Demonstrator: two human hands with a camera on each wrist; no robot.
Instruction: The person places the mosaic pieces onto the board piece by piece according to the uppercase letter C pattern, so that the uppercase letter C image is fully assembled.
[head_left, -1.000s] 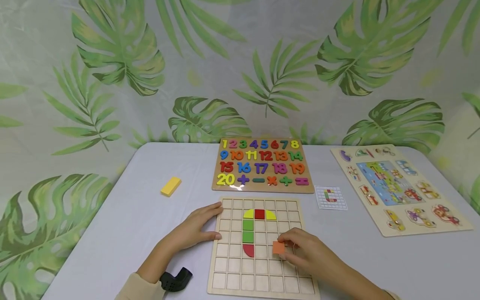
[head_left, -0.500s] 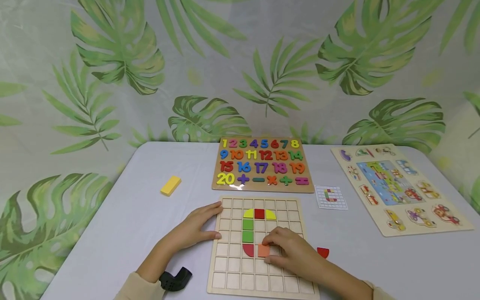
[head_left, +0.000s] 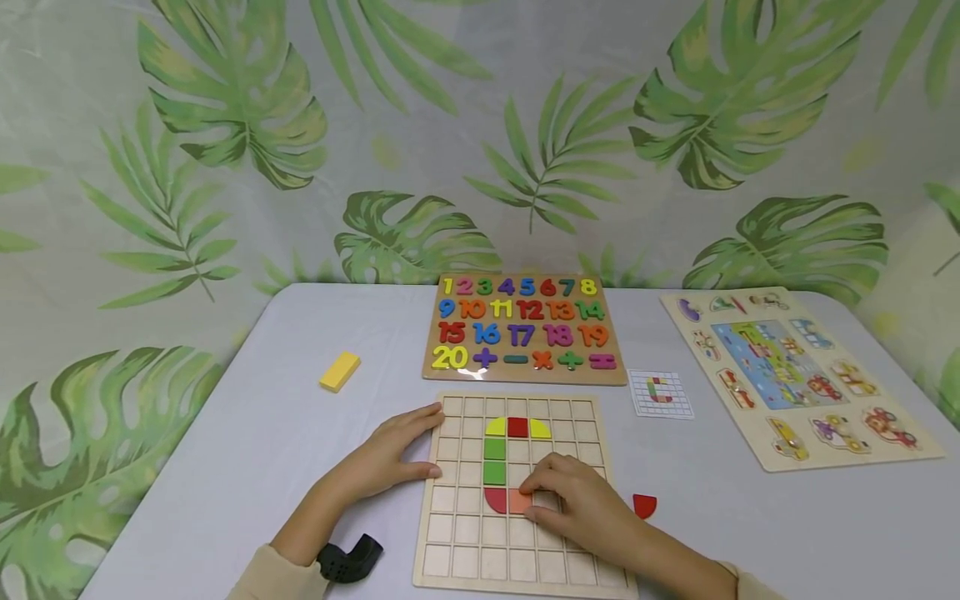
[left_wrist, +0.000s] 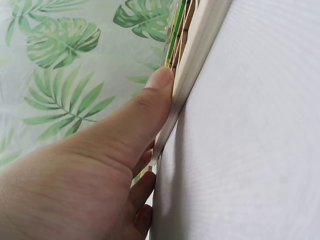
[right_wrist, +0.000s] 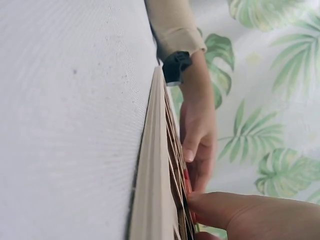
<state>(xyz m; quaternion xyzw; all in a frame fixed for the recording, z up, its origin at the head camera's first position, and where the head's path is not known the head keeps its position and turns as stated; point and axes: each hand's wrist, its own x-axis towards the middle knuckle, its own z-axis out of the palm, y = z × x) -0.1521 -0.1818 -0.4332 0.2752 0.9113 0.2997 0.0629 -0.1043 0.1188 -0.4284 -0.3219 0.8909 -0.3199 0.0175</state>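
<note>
My left hand (head_left: 382, 454) rests against the left edge of the wooden grid board (head_left: 465, 562), thumb and fingers spread along its rim. On the board, my right hand (head_left: 588, 508) pinches an orange square tile (head_left: 517, 502) at its right side. The tile lies at a cell just right of a red quarter-round tile (head_left: 495, 500); fingertips cover part of it, and I cannot tell if it is fully seated. Green square tiles (head_left: 494, 461) stand above the red one. A red square (head_left: 517, 427) sits between two yellow quarter-rounds (head_left: 540, 429) in a higher row.
A loose red quarter-round piece (head_left: 644, 506) lies right of the board, by my right wrist. Behind are a number puzzle (head_left: 525, 321) and a pattern card (head_left: 662, 394). A picture puzzle (head_left: 802, 379) lies right, a yellow block (head_left: 341, 372) left. A black device (head_left: 351, 558) is at my left wrist.
My right hand has moved left across the board with the orange square tile, bringing it beside the red quarter-round. The loose red piece has come into view. My left hand has stayed put.
</note>
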